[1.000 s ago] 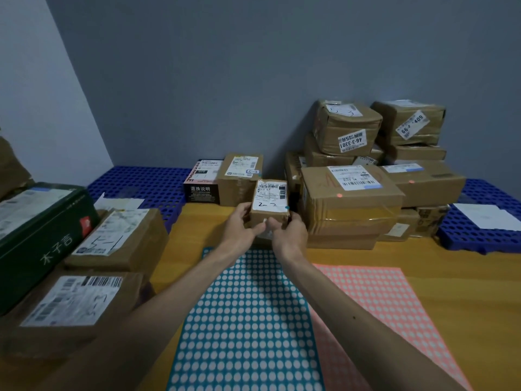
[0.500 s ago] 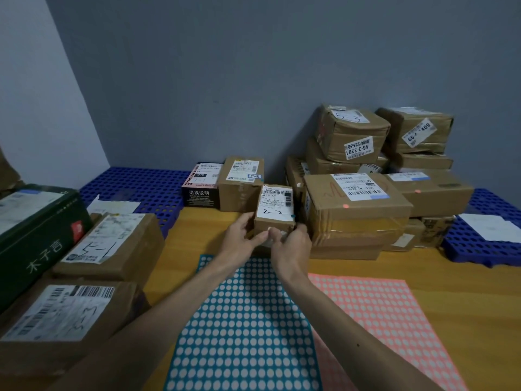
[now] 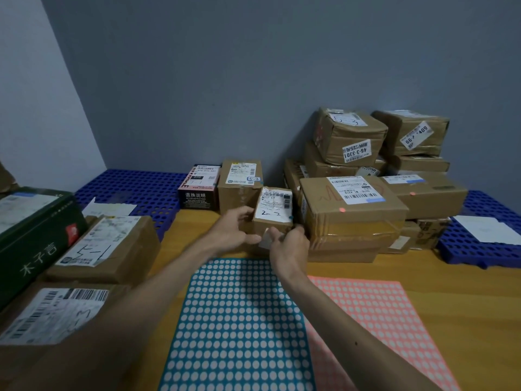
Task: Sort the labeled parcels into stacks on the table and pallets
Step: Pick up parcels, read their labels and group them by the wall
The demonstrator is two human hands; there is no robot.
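A small brown parcel (image 3: 275, 214) with a white label handwritten "2-2" stands at the far middle of the wooden table (image 3: 451, 283). My left hand (image 3: 235, 231) grips its left side and my right hand (image 3: 287, 244) holds its front right corner. Just to its right stands a large taped parcel (image 3: 352, 218), nearly touching. Behind it to the left stand a brown box (image 3: 239, 184) and a black box (image 3: 198, 189).
Stacked brown parcels (image 3: 380, 142) fill the back right against the grey wall. Blue pallets lie at back left (image 3: 132, 187) and right (image 3: 479, 244). A green box (image 3: 33, 230) and two labelled parcels (image 3: 104, 246) sit at left. Teal (image 3: 239, 328) and pink (image 3: 375, 320) dotted sheets cover the near table.
The view has shifted slightly. Both hands stay on the small parcel, which has settled a little lower on the table beside the large taped parcel.
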